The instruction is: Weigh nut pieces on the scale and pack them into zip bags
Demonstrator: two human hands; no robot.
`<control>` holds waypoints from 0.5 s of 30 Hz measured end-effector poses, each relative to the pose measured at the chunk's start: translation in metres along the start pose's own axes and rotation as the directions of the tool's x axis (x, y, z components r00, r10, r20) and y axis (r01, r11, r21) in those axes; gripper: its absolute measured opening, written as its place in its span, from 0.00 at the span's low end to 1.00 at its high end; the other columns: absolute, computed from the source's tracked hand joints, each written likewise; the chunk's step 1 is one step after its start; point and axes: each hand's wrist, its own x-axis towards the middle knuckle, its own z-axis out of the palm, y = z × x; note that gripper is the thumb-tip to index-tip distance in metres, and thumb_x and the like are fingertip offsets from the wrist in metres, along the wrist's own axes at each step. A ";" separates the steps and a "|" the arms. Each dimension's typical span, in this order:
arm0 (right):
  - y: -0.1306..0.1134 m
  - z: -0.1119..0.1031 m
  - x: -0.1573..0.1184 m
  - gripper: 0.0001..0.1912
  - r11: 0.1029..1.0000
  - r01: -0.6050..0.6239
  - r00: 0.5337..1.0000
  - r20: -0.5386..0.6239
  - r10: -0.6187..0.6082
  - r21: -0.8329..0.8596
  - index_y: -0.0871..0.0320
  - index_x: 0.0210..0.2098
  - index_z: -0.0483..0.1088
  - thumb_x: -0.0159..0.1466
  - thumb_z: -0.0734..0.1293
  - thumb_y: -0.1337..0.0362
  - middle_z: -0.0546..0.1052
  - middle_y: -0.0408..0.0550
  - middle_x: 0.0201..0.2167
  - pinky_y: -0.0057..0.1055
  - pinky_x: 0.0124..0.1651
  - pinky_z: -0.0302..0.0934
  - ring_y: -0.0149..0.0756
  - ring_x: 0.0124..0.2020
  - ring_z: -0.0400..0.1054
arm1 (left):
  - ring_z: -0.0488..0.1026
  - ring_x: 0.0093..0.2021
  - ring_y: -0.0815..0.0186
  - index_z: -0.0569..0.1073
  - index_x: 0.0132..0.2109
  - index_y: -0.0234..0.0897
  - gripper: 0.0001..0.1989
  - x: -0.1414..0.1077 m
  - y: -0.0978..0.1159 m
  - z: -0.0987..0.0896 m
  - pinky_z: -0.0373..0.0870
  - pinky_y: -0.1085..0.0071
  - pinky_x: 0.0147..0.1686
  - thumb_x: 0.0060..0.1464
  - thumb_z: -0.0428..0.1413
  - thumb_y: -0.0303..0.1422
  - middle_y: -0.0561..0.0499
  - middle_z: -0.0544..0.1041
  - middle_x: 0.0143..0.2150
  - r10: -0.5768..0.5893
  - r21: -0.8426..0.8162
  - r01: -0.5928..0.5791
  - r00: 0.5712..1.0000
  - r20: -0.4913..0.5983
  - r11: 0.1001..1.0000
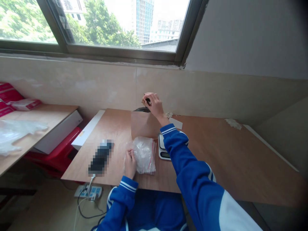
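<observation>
Blue tracksuit sleeves with white stripes reach out over a plywood counter. Nearest, the left hand sits at the edge of a clear resealable plastic bag. Its fingers pinch together there, so its grip looks closed on the film, which would steady the bag against the wood. The bag lies bunched and glossy, with a red line along its side; whatever is inside cannot be made out. Left of it lies a pixelated phone, its white cable dropping over the counter's edge toward a power strip on the floor. Past the bag, a white digital scale sits partly hidden under the right sleeve. The right hand is raised high, its grip closed on a small dark object, which is held just above a tan kraft paper bag. That bag stands upright behind the plastic one, apparently with its mouth open upward, and a dark shape shows at its top edge. Farther off rise a tiled wall and a window frame.
</observation>
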 end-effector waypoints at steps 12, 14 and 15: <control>-0.005 -0.003 -0.005 0.05 0.971 -0.046 0.979 0.206 -0.004 0.234 0.57 0.37 0.69 0.62 0.62 0.67 0.74 0.45 0.35 0.28 0.43 0.59 0.35 0.38 0.68 | 0.76 0.39 0.56 0.64 0.44 0.38 0.13 0.000 -0.002 0.000 0.70 0.61 0.38 0.62 0.41 0.40 0.42 0.77 0.39 -0.003 0.056 0.001 0.999 0.034 0.998; -0.007 -0.004 -0.005 0.05 0.970 -0.023 0.971 0.236 -0.035 0.240 0.57 0.36 0.69 0.61 0.63 0.69 0.74 0.45 0.34 0.28 0.43 0.59 0.35 0.37 0.67 | 0.76 0.40 0.56 0.64 0.44 0.38 0.14 0.000 0.000 -0.001 0.70 0.61 0.39 0.62 0.40 0.40 0.42 0.77 0.40 -0.008 0.053 0.007 0.999 0.035 0.999; -0.007 -0.004 -0.006 0.05 0.972 -0.008 0.965 0.256 -0.053 0.234 0.57 0.36 0.70 0.60 0.63 0.69 0.74 0.45 0.34 0.28 0.43 0.58 0.35 0.38 0.67 | 0.76 0.41 0.56 0.64 0.44 0.38 0.14 0.000 0.001 -0.001 0.70 0.60 0.40 0.62 0.40 0.40 0.42 0.77 0.40 -0.016 0.059 0.014 0.999 0.033 0.998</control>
